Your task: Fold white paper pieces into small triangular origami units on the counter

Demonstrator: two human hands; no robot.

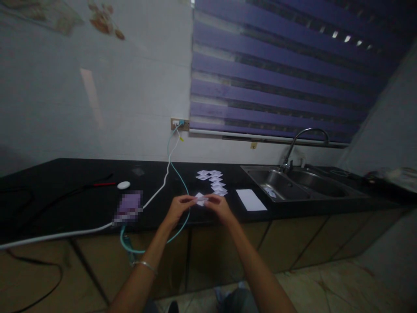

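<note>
Between my two hands is a small folded piece of white paper point(201, 199), held just above the front part of the black counter. My left hand point(179, 208) pinches its left side between thumb and fingers. On the opposite side my right hand point(220, 207) grips the paper in the same way. Just beyond my hands lie several folded white paper pieces point(215, 179), set out in a bent row. A stack or sheet of plain white paper point(250, 200) rests flat to the right of my right hand.
A double steel sink point(260, 174) with a tall curved faucet point(293, 145) is on the right. White and teal cables point(166, 174) run from a wall socket point(180, 124) across the black counter point(81, 174), the teal one looping near my left arm. A round white object point(124, 185) lies left.
</note>
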